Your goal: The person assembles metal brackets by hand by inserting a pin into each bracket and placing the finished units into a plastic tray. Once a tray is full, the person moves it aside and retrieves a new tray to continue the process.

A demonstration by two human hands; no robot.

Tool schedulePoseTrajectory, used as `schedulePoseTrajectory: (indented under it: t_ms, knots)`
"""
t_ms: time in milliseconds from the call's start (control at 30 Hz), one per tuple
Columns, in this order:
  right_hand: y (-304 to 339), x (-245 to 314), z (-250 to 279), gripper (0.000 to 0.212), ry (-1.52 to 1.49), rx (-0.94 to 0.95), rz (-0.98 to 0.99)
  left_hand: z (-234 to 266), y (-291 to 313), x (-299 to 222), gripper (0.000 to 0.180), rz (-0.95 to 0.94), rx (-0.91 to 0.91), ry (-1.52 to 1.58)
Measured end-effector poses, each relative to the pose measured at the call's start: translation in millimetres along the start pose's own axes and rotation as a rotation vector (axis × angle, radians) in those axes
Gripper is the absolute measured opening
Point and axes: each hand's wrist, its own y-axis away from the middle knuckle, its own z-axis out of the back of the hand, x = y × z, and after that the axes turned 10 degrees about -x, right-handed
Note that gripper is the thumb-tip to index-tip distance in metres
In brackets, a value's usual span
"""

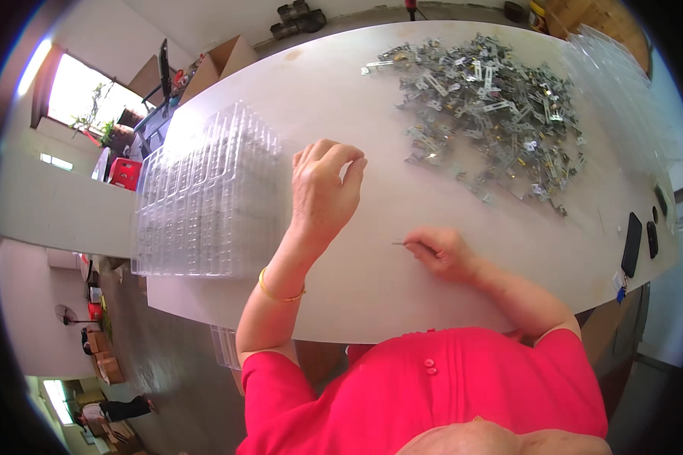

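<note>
My left hand (325, 186) is held over the white table, just right of a stack of clear plastic trays (197, 201). Its fingers are curled and thumb and forefinger meet; anything between them is too small or hidden to make out. Lower and to the right, my right hand (442, 254) is closed round a thin metal piece (398, 243), whose narrow end sticks out to the left. The rest of that piece is hidden by the fingers. Beyond both hands lies a loose heap of small metal brackets (493, 106), silvery with some brass-coloured bits.
More clear plastic trays (622, 98) lean along the table's far right side. A black phone (631, 244) and small dark objects lie near the right edge. Cardboard boxes (231, 57) stand beyond the far left edge. Another person (114, 410) is far off at lower left.
</note>
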Motion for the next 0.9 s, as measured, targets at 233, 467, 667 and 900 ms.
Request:
schedulePoseTrajectory:
  t_ms: [233, 467, 667, 900]
  knots:
    - [7, -1, -2, 0.009, 0.024, 0.016, 0.151, -82, 24, 25, 0.003, 0.024, 0.085, -0.005]
    - [7, -4, 0, 0.01, -0.011, 0.002, 0.166, -120, 21, 10, 0.011, -0.185, 0.108, -0.01]
    - [5, -5, -1, 0.009, -0.015, 0.033, 0.181, -134, -1, 26, 0.021, -0.289, 0.134, -0.115]
    - [5, -6, -1, 0.007, -0.01, 0.014, 0.227, -146, -10, 31, 0.028, -0.431, 0.283, -0.136]
